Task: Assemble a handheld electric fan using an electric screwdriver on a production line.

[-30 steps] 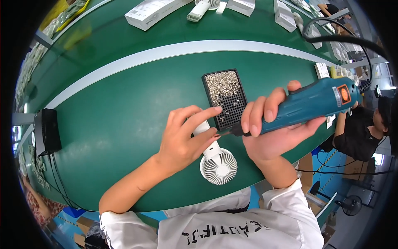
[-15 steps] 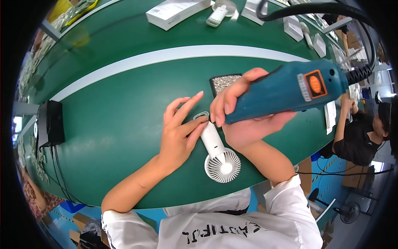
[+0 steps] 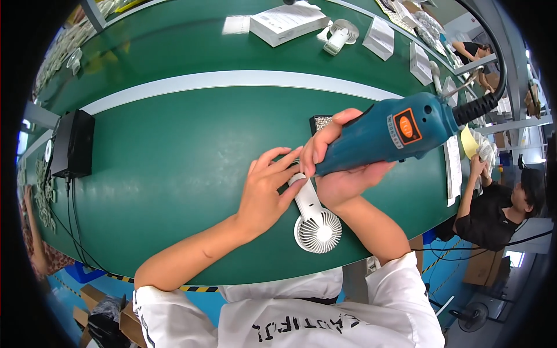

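A white handheld fan (image 3: 308, 200) lies on the green workbench in front of me, its round ribbed head (image 3: 324, 231) nearest my body. My left hand (image 3: 268, 187) pinches the far end of the fan's handle between thumb and fingers. In my right hand (image 3: 347, 184) is a teal corded electric screwdriver (image 3: 371, 136), held tilted with its front end down at that same handle end. My fingers hide the tool's tip and whatever it touches. Just beyond the right hand, a small dark-rimmed tray of metal screws (image 3: 321, 123) is partly covered.
A black box (image 3: 74, 144) with cables stands at the left. Across the white strip (image 3: 243, 78) lie a white carton (image 3: 287, 24), another fan (image 3: 338, 37) and more boxes. The screwdriver's cord (image 3: 502, 64) loops at upper right. A co-worker (image 3: 493, 203) sits at the right.
My left fingers have closed in around the handle's end, covering the loop that showed there before. The screwdriver appears a little lower and further left, while the whole view has shifted.
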Demonstrator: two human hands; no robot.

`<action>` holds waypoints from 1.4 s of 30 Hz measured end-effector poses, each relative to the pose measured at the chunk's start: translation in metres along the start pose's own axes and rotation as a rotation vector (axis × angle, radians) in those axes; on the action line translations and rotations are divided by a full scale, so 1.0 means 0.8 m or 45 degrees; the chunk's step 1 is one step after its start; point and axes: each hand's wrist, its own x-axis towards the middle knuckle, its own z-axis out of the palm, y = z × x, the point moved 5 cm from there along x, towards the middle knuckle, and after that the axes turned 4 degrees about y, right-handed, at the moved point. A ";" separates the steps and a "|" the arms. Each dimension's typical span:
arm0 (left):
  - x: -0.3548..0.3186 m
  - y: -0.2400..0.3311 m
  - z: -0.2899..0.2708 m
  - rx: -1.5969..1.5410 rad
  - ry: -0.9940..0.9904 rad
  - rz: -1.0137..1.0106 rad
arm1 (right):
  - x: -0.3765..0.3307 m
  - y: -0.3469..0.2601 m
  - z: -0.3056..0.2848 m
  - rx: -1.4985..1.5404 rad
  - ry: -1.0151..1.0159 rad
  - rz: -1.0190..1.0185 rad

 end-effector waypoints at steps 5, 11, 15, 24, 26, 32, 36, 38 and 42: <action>-0.001 -0.003 0.000 -0.009 0.002 0.018 | -0.003 0.004 -0.001 -0.056 -0.078 -0.023; 0.001 0.000 -0.011 -0.152 0.167 -0.072 | -0.002 0.000 -0.007 0.223 0.027 -0.059; 0.000 0.016 -0.035 0.040 0.311 0.115 | 0.004 -0.024 -0.004 0.282 0.053 -0.090; -0.004 0.012 -0.026 -0.058 0.173 0.305 | 0.000 -0.027 -0.011 0.380 0.210 -0.076; -0.004 0.011 -0.029 -0.066 0.168 0.342 | 0.004 -0.033 -0.020 0.411 0.293 -0.053; -0.007 0.010 -0.026 -0.247 0.117 0.223 | 0.007 -0.020 -0.036 0.422 0.579 0.070; -0.002 0.015 -0.021 -0.044 0.138 0.173 | 0.006 -0.017 -0.021 0.372 0.334 -0.072; -0.006 0.013 -0.016 0.024 0.110 0.155 | -0.001 -0.010 -0.015 0.326 0.226 -0.126; -0.009 0.007 -0.012 0.066 0.066 0.129 | -0.008 0.002 -0.005 0.108 0.089 -0.052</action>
